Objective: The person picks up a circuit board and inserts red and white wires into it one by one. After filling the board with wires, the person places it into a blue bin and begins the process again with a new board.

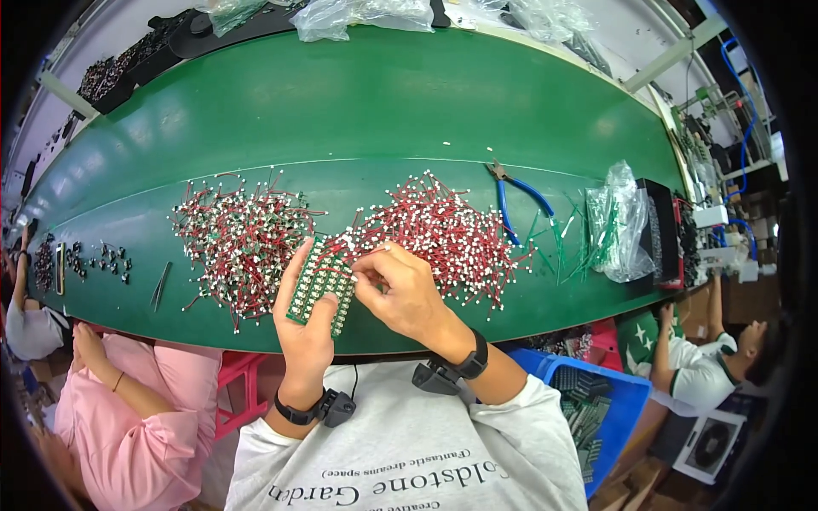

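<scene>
My left hand [304, 345] grips a green circuit board panel [317, 285] made of rows of small units, with the thumb across its face and the fingers behind it. At the panel's upper right edge, my right hand [407, 294] is closed in a pinch on a short red wire lead [368, 254], partly hidden by the fingers. Left of the panel lies a heap of red wire leads with white connectors and green bits [243, 247]. A second heap of red leads with white connectors [460, 243] spreads beyond and to the right of my right hand.
Blue-handled cutters [520, 200] lie right of the heaps, near green strips [579, 243] and a clear plastic bag [620, 226]. Tweezers [160, 285] and small dark parts [102, 260] are at left. A blue bin [626, 409] holds boards below the green table [358, 102]. Other people sit on both sides.
</scene>
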Action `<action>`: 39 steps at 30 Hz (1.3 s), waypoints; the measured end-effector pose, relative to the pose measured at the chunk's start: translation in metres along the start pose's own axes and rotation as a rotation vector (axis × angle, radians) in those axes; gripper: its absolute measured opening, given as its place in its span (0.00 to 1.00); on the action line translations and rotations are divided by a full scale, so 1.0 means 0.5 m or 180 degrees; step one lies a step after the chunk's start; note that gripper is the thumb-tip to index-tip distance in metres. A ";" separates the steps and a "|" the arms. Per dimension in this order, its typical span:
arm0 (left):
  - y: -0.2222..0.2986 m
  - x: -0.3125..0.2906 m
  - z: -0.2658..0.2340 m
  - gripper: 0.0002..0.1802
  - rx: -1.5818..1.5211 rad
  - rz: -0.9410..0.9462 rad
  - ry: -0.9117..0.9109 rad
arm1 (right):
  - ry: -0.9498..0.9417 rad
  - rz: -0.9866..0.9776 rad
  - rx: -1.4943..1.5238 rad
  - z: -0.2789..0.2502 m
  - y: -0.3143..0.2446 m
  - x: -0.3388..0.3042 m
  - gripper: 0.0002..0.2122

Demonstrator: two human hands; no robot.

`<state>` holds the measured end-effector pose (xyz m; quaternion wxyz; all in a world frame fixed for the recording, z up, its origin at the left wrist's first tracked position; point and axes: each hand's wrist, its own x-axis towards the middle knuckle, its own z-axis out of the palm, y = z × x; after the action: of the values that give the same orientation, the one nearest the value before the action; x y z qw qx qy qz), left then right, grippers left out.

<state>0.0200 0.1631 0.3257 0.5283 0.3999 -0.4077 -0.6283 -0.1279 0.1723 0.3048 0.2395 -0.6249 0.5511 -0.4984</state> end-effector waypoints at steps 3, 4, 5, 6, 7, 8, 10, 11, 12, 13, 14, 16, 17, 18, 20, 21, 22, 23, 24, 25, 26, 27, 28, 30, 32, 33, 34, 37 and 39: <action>-0.008 -0.001 -0.002 0.35 0.0192 0.0115 -0.0102 | 0.0033 0.0056 -0.0104 0.000 0.002 -0.005 0.05; -0.009 -0.001 -0.003 0.35 0.0301 0.0164 -0.0160 | 0.0039 0.0057 -0.0109 0.000 0.002 -0.006 0.05; -0.011 -0.003 -0.007 0.35 0.0360 0.0123 -0.0198 | 0.0048 0.0042 -0.0149 0.000 0.002 -0.007 0.06; -0.011 -0.004 -0.006 0.35 0.0358 0.0124 -0.0203 | 0.0056 0.0028 -0.0189 -0.001 0.002 -0.008 0.06; -0.012 -0.005 -0.006 0.34 0.0539 0.0226 -0.0270 | 0.0055 0.0025 -0.0192 -0.001 0.001 -0.009 0.06; -0.013 -0.006 -0.005 0.34 0.0720 0.0329 -0.0337 | 0.0059 -0.0015 -0.0307 -0.002 0.000 -0.011 0.06; -0.019 -0.007 -0.007 0.34 0.1000 0.0511 -0.0395 | 0.0056 -0.0061 -0.0421 0.000 -0.002 -0.015 0.07; -0.023 -0.008 -0.008 0.34 0.1285 0.0690 -0.0456 | 0.0138 -0.0266 -0.0608 0.002 -0.003 -0.017 0.07; -0.025 -0.009 -0.009 0.34 0.1571 0.0868 -0.0515 | 0.0218 -0.0470 -0.0794 0.004 -0.004 -0.018 0.07; -0.024 -0.007 -0.010 0.34 0.1789 0.1041 -0.0568 | 0.0215 -0.0465 -0.0800 0.002 -0.004 -0.018 0.07; -0.020 -0.007 -0.009 0.34 0.1783 0.1032 -0.0569 | 0.0138 -0.0467 -0.0700 -0.002 -0.003 -0.015 0.08; -0.007 -0.007 -0.009 0.34 0.0838 0.0346 -0.0446 | -0.0022 -0.0474 -0.0501 -0.007 -0.002 -0.011 0.09; -0.009 -0.009 -0.019 0.34 0.0677 0.0263 -0.0482 | -0.0007 -0.0340 -0.0512 -0.005 -0.001 -0.014 0.09; -0.009 -0.012 -0.024 0.34 0.0668 0.0256 -0.0470 | -0.0023 -0.0337 -0.0516 -0.007 -0.003 -0.015 0.09; -0.005 -0.020 -0.029 0.34 0.0854 0.0273 -0.0470 | -0.0087 -0.0373 -0.0461 -0.013 -0.008 -0.013 0.07; -0.003 -0.029 -0.034 0.33 0.0863 0.0332 -0.0510 | -0.0175 -0.0411 -0.0423 -0.007 -0.006 -0.020 0.07; 0.000 -0.035 -0.037 0.33 0.0847 0.0325 -0.0493 | -0.0198 -0.0410 -0.0430 0.002 -0.008 -0.027 0.07; 0.003 -0.041 -0.041 0.33 0.0840 0.0265 -0.0502 | -0.0152 -0.0435 -0.0413 0.014 -0.011 -0.033 0.07; 0.006 -0.044 -0.047 0.33 0.0833 0.0207 -0.0508 | -0.0107 -0.0463 -0.0396 0.020 -0.014 -0.036 0.07; 0.002 -0.043 -0.063 0.34 0.0778 0.0141 -0.0515 | -0.0259 -0.0359 -0.0501 0.021 -0.016 -0.035 0.06; 0.002 -0.041 -0.076 0.34 0.0762 0.0139 -0.0489 | -0.0288 -0.0365 -0.0503 0.022 -0.013 -0.032 0.06; 0.002 -0.039 -0.089 0.34 0.0697 0.0119 -0.0372 | -0.0367 -0.0266 -0.0354 0.022 -0.006 -0.025 0.06; 0.004 -0.036 -0.103 0.34 0.0635 0.0101 -0.0255 | -0.0442 -0.0168 -0.0201 0.021 0.002 -0.016 0.06; 0.011 -0.031 -0.120 0.35 0.0346 0.0334 0.0410 | -0.0295 0.0131 -0.0201 0.011 0.031 0.005 0.06; 0.032 -0.027 -0.160 0.35 0.0273 0.0359 0.0525 | -0.0111 0.0036 -0.0994 0.003 0.056 0.024 0.08; 0.038 -0.027 -0.168 0.35 0.0370 0.0369 0.0653 | -0.0207 0.0080 -0.1082 0.001 0.061 0.032 0.09; 0.040 -0.025 -0.180 0.35 0.0396 0.0361 0.0697 | -0.0232 0.0063 -0.1088 0.007 0.056 0.035 0.09; 0.039 -0.030 -0.185 0.35 0.0337 0.0343 0.0721 | -0.0642 -0.0242 -0.1189 0.035 0.038 0.041 0.12; 0.033 -0.031 -0.186 0.35 0.0279 0.0351 0.0731 | -0.0728 -0.0440 -0.1272 0.062 0.040 0.043 0.11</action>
<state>0.1144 0.1681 0.3098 0.5873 0.4688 -0.3930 -0.5299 -0.1115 0.1392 0.2833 0.1372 -0.7485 0.5640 -0.3206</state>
